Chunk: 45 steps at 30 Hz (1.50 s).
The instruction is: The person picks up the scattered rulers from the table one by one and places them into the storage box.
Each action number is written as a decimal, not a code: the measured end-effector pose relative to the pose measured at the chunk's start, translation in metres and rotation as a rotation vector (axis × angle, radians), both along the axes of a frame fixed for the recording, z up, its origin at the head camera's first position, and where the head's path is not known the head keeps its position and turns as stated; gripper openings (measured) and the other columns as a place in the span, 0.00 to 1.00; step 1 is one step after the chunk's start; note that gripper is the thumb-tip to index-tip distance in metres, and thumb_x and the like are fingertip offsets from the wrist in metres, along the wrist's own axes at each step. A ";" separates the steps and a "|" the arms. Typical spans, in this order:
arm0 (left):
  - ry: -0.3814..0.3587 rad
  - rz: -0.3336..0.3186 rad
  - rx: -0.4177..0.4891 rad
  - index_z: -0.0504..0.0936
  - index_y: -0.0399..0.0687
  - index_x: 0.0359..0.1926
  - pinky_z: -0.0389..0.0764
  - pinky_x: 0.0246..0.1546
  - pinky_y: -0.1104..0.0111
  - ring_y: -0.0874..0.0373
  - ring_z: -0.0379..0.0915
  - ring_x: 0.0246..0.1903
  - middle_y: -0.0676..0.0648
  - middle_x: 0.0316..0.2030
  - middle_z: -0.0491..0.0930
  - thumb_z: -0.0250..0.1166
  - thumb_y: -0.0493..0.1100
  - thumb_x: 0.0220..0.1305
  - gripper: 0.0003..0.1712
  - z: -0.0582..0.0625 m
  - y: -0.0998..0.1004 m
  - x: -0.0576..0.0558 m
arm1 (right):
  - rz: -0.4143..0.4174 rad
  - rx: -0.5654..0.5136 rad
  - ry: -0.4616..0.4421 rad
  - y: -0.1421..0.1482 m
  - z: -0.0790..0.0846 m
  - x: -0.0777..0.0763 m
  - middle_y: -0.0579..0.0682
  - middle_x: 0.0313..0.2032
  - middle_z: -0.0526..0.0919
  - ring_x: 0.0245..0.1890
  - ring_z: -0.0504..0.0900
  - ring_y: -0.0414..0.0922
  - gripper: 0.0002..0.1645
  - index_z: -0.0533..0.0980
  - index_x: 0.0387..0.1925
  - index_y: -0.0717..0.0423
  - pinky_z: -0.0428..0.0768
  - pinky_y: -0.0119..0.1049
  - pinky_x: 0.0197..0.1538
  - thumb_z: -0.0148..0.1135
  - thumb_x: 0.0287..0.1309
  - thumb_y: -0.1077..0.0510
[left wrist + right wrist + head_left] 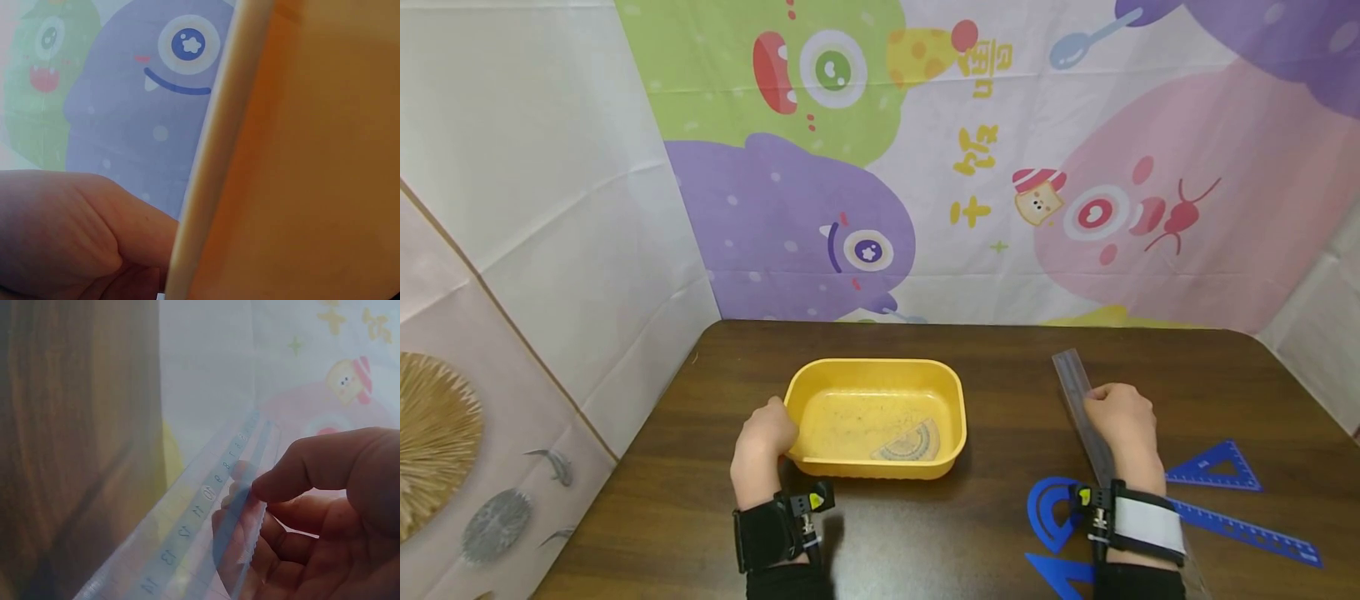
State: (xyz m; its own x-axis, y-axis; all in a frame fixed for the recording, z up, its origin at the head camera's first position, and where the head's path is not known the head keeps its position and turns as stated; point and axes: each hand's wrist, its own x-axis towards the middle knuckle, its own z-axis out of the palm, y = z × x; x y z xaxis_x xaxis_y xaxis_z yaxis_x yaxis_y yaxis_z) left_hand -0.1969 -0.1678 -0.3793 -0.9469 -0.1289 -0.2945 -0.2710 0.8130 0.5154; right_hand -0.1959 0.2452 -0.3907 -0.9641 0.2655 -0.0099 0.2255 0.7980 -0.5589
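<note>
With dark sleeves (786, 586) nearest the lens, pinching the clear ruler (1075, 392) now in the right hand (1123, 421), on the tabletop's (1210, 375) right side, lengthwise away from the body, slanting left at the far end. Well over leftward, gripping the yellow tub (880, 469) by its left side with the nearer left hand (766, 433), roughly crosswise to that ruler

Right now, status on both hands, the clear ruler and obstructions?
Left hand gripping yellow tray by its left side. Right hand pinching clear ruler. Possible snag: blue protractor beside right wristband.
</note>
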 end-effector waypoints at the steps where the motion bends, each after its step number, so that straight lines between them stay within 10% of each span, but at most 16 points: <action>1: 0.001 0.000 0.001 0.61 0.26 0.52 0.65 0.20 0.67 0.49 0.66 0.22 0.39 0.26 0.67 0.47 0.33 0.61 0.19 0.000 0.000 0.000 | 0.000 -0.002 0.005 -0.001 0.001 0.000 0.70 0.44 0.76 0.39 0.74 0.66 0.22 0.76 0.41 0.70 0.70 0.51 0.36 0.47 0.54 0.56; 38: -0.005 0.003 -0.013 0.60 0.26 0.55 0.67 0.25 0.66 0.48 0.68 0.26 0.38 0.28 0.68 0.48 0.33 0.61 0.22 0.001 0.000 0.001 | -0.063 -0.048 0.207 -0.015 0.044 0.023 0.64 0.38 0.79 0.38 0.76 0.60 0.19 0.73 0.41 0.66 0.70 0.47 0.34 0.49 0.57 0.54; 45: -0.003 0.008 0.000 0.61 0.27 0.55 0.66 0.24 0.67 0.49 0.68 0.26 0.38 0.28 0.68 0.48 0.33 0.61 0.21 0.000 0.000 0.000 | -0.083 -0.074 0.202 -0.016 0.049 0.024 0.66 0.42 0.78 0.41 0.75 0.64 0.29 0.63 0.55 0.69 0.71 0.51 0.36 0.49 0.55 0.56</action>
